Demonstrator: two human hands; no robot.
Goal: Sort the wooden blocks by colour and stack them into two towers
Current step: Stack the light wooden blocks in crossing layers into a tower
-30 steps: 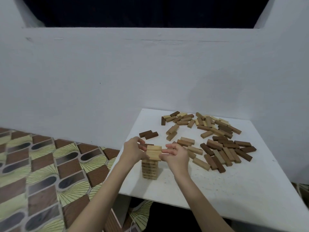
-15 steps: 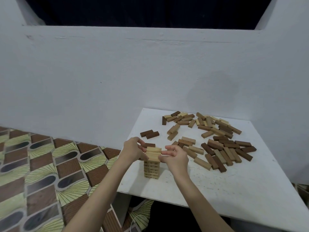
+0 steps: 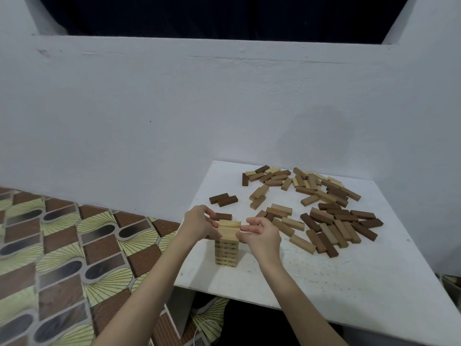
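A tower of light wooden blocks (image 3: pixel 226 248) stands near the left front of the white table (image 3: pixel 324 278). My left hand (image 3: pixel 198 226) touches the left side of the tower's top layers with curled fingers. My right hand (image 3: pixel 259 236) touches the right side of the same layers with its fingertips. A loose pile of light and dark blocks (image 3: pixel 324 211) lies spread over the far right of the table. Two dark blocks (image 3: pixel 223 199) lie side by side behind my left hand, and one dark block (image 3: pixel 222 216) lies just behind the tower.
A white wall (image 3: pixel 174 121) runs right behind the table. The table's left edge drops to a patterned brown and yellow floor (image 3: pixel 62 258). A dark opening shows above the wall.
The top layer of light blocks has settled square on the tower. Both hands stay at its sides, slightly lower and closer to the blocks.
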